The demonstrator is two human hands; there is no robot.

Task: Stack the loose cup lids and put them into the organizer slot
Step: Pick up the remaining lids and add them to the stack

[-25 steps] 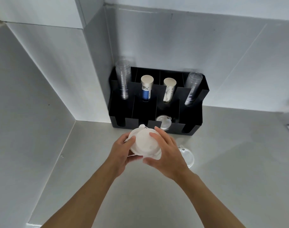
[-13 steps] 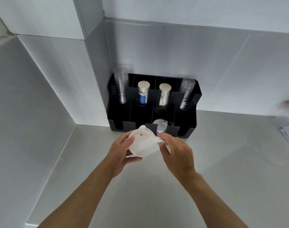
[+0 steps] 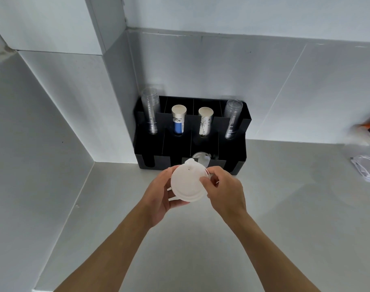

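**Lids in hand, slot straight ahead**

Bench (image 3: 285, 207), back-left corner: black organizer (image 3: 234, 167) against the wall. My left hand (image 3: 158, 197) cups the white lid stack (image 3: 187, 184); right hand (image 3: 224, 186) pinches its rim. Lid slot (image 3: 201, 160), one lid already inside, lies just beyond my fingertips; stack faces up, needs tipping on edge.

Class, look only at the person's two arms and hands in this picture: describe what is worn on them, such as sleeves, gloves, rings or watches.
Nothing is worn. The left hand and right hand are bare, with no gloves, and no rings show on the visible fingers. Both forearms are uncovered right to the bottom edge of the picture: no sleeves, watch, bracelet or markings can be seen.
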